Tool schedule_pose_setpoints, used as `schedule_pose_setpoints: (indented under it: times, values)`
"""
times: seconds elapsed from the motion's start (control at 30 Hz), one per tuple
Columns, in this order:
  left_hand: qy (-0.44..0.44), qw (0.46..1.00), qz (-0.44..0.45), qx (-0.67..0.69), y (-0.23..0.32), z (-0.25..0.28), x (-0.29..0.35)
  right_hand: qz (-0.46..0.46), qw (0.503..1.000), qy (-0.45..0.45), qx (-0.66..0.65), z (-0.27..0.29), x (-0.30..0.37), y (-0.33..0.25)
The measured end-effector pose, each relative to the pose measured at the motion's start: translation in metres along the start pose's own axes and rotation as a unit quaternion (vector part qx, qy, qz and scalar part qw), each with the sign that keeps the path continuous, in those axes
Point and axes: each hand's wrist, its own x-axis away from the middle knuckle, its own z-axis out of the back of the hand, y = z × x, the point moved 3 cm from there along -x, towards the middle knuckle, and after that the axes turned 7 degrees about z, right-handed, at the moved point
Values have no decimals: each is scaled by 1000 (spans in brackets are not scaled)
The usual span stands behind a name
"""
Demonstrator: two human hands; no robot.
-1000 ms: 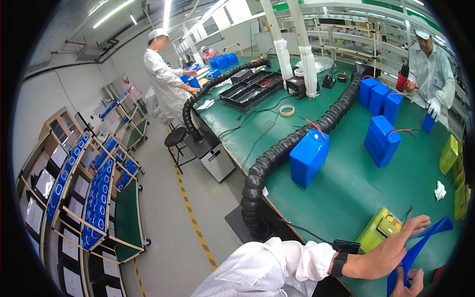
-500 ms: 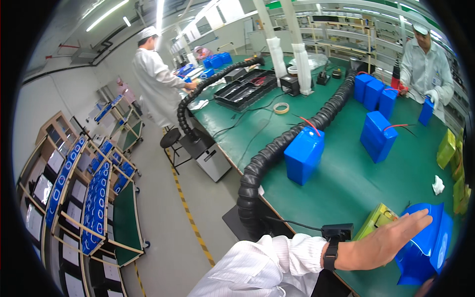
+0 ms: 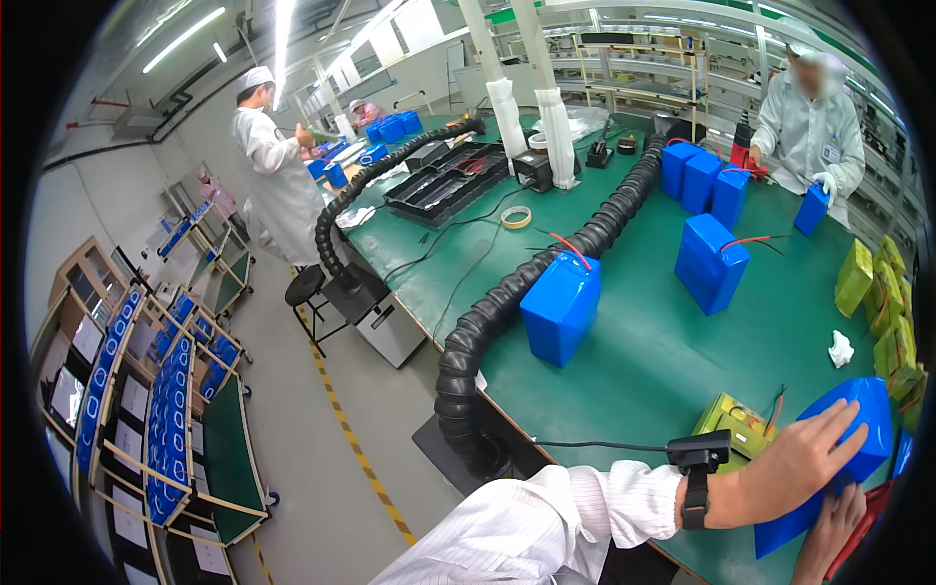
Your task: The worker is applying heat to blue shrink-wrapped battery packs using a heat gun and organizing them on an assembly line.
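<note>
A blue plastic wrap sleeve [image 3: 846, 419] lies at the near right of the green table, its lower part spread as a loose flap. Bent over its upper side are the fingers of my left hand [image 3: 799, 466], closed on it. My right hand [image 3: 831, 534] comes in from the lower edge and grips the flap below, its fingers partly hidden. What the sleeve contains is hidden. Beside the right hand is a red object [image 3: 868, 526], cut off by the rim, its kind unclear. A yellow-green battery pack [image 3: 738, 425] with thin leads lies just beyond my left wrist.
Blue-wrapped packs [image 3: 563, 310] with red and black leads stand on the table [image 3: 624, 390]. A black ribbed hose [image 3: 546, 263] crosses it. Yellow-green packs [image 3: 889, 312] line the right edge, near crumpled white tissue [image 3: 839, 349]. A co-worker [image 3: 809, 117] holds a blue pack across the table.
My left hand has gone from flat and outstretched to bent over the blue sleeve. My right hand has come into view at the flap, with the red object beside it. The view has shifted slightly.
</note>
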Motion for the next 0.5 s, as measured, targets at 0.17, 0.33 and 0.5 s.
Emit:
schedule_pose_setpoints:
  times: [0.17,0.33,0.5]
  values:
    - [36,997,-53,-46,25,-17,9,-10,987,-37,-156,-8,-11,-6]
    - [-45,992,-106,-60,33,-24,35,-192,869,-66,-450,-5,-7,-4]
    - [-104,976,-54,182,28,22,16,-370,656,-53,-655,-23,45,23]
